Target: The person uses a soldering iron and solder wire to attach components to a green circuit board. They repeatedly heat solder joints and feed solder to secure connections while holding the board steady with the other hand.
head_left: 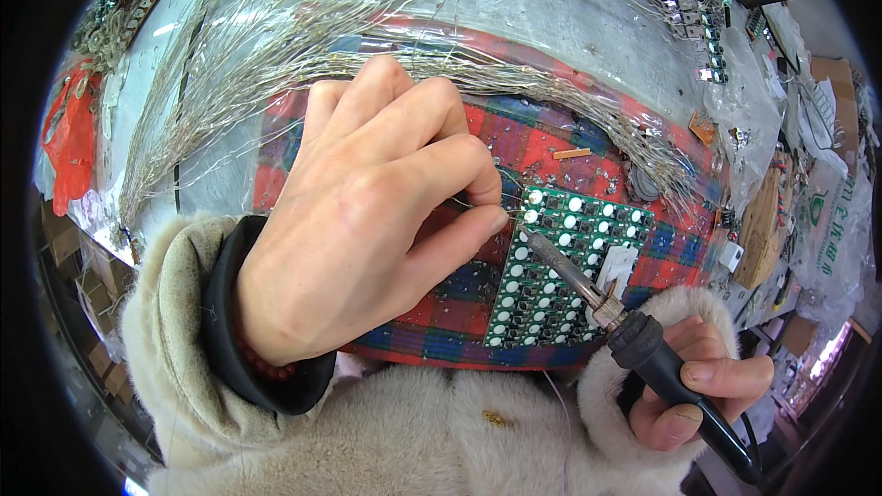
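Observation:
My right hand [707, 381] grips a soldering iron [675, 381] by its black handle. The iron's tip reaches the upper left edge of a green circuit board [549, 269] carrying rows of round white pads and small black parts. Beside that edge, my left hand [386, 193] is closed, thumb and forefinger pinching a thin wire [516, 211] whose end lies at the board near the tip. Whether tip and wire touch cannot be made out. Under the board lies a red and blue plaid cloth [459, 312] with a clear sheet over part of it.
A long bundle of thin silvery wires [303, 46] arcs across the table beyond my hands. Further strips of green boards [703, 0] lie at the far right. A red plastic bag [72, 147] hangs at the left; clear plastic bags [831, 220] and a wooden block [764, 230] are at the right.

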Available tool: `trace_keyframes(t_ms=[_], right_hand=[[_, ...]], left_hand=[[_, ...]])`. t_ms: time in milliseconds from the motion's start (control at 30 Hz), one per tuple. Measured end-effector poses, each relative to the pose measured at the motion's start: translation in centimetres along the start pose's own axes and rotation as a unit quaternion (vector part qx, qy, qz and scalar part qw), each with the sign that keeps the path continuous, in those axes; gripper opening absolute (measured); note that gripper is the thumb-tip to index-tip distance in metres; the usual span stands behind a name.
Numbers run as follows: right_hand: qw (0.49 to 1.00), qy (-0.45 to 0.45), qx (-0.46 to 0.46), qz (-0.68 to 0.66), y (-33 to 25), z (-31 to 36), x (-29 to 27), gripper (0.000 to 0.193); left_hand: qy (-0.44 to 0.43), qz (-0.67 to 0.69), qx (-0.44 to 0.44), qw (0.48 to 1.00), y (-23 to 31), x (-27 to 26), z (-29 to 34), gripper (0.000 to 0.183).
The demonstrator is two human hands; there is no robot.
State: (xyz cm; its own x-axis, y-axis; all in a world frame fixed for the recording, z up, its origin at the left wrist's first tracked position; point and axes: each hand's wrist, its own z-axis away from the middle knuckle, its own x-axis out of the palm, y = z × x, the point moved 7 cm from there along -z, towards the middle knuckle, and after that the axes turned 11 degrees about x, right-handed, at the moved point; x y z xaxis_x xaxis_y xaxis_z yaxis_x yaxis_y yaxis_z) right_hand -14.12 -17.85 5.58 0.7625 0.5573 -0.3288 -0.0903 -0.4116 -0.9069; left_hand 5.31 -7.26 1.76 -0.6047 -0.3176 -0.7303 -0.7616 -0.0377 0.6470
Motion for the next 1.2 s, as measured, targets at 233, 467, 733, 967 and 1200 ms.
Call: trace_keyframes(t_ms=[233, 467, 733, 967, 1200], right_hand=[[0.999, -0.037, -0.028, -0.014, -0.03, -0.32, 0.05, 0.046], [1.000, -0.019, -0.018, -0.004, -0.08, -0.39, 0.02, 0.050], [1.000, -0.019, -0.013, -0.014, 0.11, -0.31, 0.07, 0.049], [1.000, -0.019, -0.020, 0.007, -0.10, -0.45, 0.19, 0.048], [0.999, -0.021, -0.026, 0.017, -0.29, -0.44, 0.27, 0.047]], left_hand=[[0.006, -0.010, 0.004, 1.000, 0.05, -0.03, -0.06, 0.016], [0.005, -0.012, 0.008, 1.000, 0.05, -0.06, -0.07, 0.016], [0.005, -0.013, 0.010, 1.000, 0.07, -0.04, -0.06, 0.017], [0.001, -0.013, 0.015, 1.000, 0.09, -0.10, -0.06, 0.017], [0.003, -0.009, 0.014, 1.000, 0.01, -0.01, -0.09, 0.016]])
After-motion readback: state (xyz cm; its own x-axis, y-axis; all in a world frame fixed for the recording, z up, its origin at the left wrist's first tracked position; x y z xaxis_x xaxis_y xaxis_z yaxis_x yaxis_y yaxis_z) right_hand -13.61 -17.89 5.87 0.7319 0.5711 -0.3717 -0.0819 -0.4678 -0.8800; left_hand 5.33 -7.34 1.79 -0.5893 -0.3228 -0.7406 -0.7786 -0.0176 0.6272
